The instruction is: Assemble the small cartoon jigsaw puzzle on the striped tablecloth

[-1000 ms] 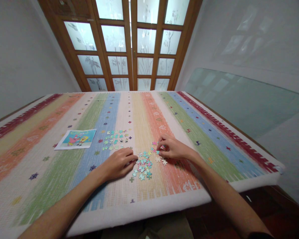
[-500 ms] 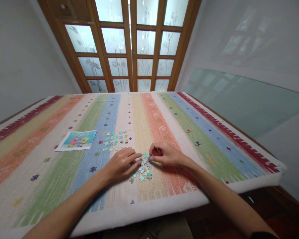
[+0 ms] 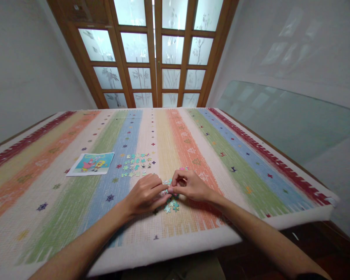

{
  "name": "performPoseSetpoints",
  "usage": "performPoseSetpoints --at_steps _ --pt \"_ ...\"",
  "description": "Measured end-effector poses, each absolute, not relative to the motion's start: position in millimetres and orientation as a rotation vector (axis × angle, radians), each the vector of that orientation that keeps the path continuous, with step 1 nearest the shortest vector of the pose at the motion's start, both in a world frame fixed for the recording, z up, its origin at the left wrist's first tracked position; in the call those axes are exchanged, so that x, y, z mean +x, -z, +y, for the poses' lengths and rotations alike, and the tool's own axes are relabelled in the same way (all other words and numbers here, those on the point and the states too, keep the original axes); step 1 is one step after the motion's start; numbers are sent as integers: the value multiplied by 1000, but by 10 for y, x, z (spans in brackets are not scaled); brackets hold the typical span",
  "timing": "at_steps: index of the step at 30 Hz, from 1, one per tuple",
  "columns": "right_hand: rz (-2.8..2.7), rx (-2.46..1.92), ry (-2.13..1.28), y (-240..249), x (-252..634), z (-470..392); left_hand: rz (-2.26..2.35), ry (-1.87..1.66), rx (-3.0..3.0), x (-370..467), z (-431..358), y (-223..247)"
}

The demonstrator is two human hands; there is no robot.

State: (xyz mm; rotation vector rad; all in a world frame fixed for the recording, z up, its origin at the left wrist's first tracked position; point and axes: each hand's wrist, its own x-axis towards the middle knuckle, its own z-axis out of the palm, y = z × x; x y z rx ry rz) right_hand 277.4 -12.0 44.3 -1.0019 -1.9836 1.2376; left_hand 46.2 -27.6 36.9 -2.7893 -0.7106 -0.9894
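My left hand (image 3: 146, 196) and right hand (image 3: 189, 185) meet fingertip to fingertip, pinching jigsaw pieces (image 3: 171, 205) from the heap beneath them. A second scatter of pieces (image 3: 135, 163) lies beyond my left hand, the reference picture (image 3: 91, 163) farther left.

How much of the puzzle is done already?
Very little. A spread of small pastel jigsaw pieces lies sorted beside the cartoon reference picture. The left hand and right hand meet fingertip to fingertip over the loose heap of pieces. No assembled picture shows yet.
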Motion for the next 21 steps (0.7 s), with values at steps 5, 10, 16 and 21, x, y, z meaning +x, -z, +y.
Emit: performPoseSetpoints --at_steps 5,10,16,21 --pt "-1978 -961 -1240 -431 2787 -108 -690 998 -2757 446 -251 -368" --pt "-2022 -1022 -1128 -494 2819 -75 -851 1027 -2839 374 -178 -363" --pt "-2031 -1113 -1008 -511 2912 -6 -1174 1066 -2849 191 -26 -358" --pt "-2001 -1108 -959 -513 2984 39 -1301 1029 -2751 55 91 -303"
